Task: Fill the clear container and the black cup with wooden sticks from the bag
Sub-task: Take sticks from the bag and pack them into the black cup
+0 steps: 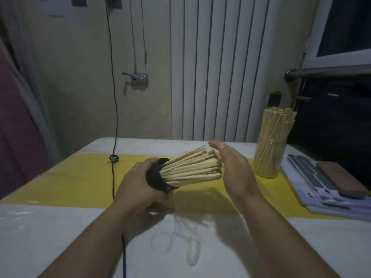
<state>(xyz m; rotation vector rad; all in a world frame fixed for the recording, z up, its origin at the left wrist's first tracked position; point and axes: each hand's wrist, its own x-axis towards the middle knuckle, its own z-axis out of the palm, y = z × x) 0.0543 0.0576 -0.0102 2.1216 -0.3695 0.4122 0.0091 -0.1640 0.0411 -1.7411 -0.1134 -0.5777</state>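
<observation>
White-and-yellow tabletop (60,177): left grip (138,187) wrapped the tilted round black cup (154,176); right grip (234,167) lay spread flat by thin pale wooden sticks (190,167), judged light, stiff, spill-prone.

This looks like a room in a home. A table (50,237) with a white and yellow cover stands against a plain cream wall (80,77). A window (345,27) sits up in the right corner. A black cord (114,87) hangs down the wall. Pink cloth (14,127) hangs at the left. Flat books (325,199) lie stacked on the table's right side.
</observation>
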